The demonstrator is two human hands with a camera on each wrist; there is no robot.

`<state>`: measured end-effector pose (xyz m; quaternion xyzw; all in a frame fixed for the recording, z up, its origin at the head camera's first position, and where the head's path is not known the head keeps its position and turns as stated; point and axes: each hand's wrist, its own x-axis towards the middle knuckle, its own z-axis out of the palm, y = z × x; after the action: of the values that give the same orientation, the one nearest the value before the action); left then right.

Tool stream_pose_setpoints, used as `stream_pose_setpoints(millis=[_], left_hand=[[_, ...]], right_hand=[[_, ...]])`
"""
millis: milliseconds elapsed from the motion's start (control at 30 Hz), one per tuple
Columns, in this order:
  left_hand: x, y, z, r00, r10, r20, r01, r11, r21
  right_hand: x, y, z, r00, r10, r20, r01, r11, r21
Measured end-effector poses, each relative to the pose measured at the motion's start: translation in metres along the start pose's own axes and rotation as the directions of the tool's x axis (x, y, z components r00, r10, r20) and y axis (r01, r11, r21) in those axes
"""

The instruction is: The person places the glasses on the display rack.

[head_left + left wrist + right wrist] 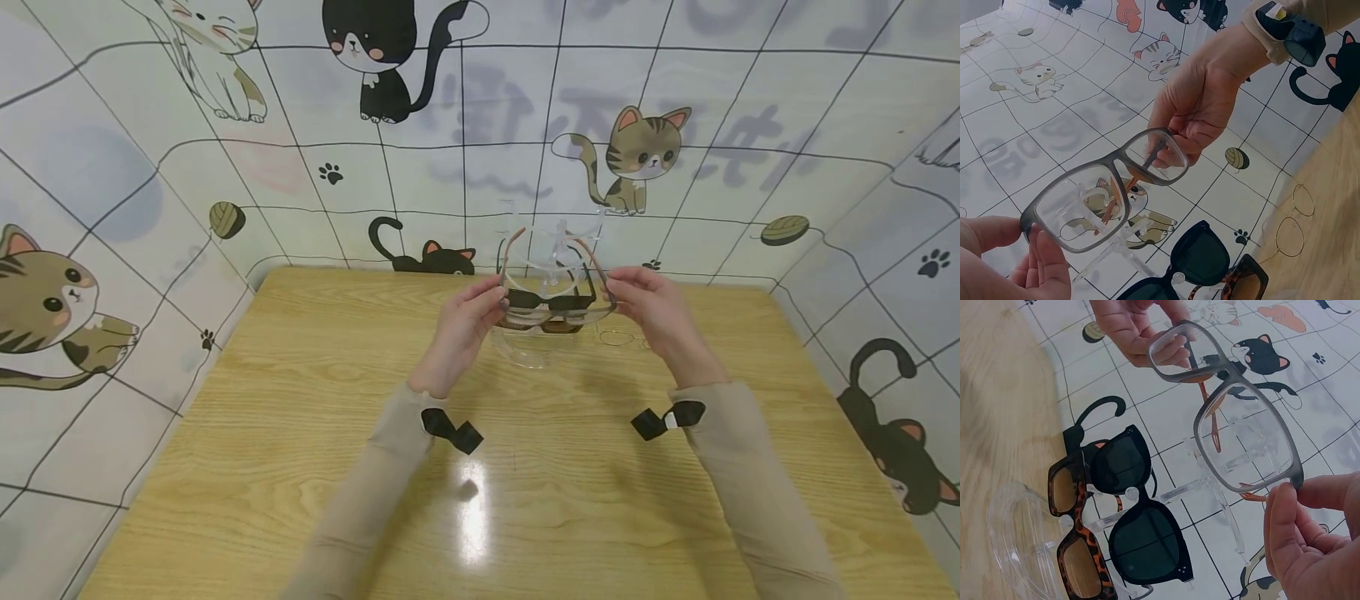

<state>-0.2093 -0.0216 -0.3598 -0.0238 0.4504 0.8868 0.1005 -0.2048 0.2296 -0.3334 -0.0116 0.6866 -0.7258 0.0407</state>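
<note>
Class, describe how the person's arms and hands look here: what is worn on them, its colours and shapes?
The left sleeve and right sleeve are long, plain and beige. Over the cuffs sit a left wrist device and right wrist device, both black and boxy; the right one shows a white patch. The left hand and right hand are ungloved.

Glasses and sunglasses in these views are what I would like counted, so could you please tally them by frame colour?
Grey glasses: 1
Black sunglasses: 1
Tortoiseshell sunglasses: 1
Gold glasses: 1
Total: 4
</note>
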Motion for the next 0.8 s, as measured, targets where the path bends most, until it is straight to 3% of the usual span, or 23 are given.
stream_pose_setpoints(millis=[167,333,800], left_hand=[[0.01,0.004,-0.002,1.0,-0.008,-0.018,0.008,0.999,-0.032],[0.02,0.009,0.0,0.999,-0.002,-0.033,0.002,1.0,-0.004],[0.049,0.014,0.009,0.997,-0.006,-0.078,0.0,0.997,-0.073]], right_hand=[[0.011,-0.003,0.002,0.999,0.022,-0.029,-0.022,0.999,-0.03],[0.023,-0.005,0.003,0.998,0.035,-0.059,-0.039,0.997,-0.067],[0.054,-0.011,0.0,0.99,0.077,-0.117,-0.081,0.996,-0.033]])
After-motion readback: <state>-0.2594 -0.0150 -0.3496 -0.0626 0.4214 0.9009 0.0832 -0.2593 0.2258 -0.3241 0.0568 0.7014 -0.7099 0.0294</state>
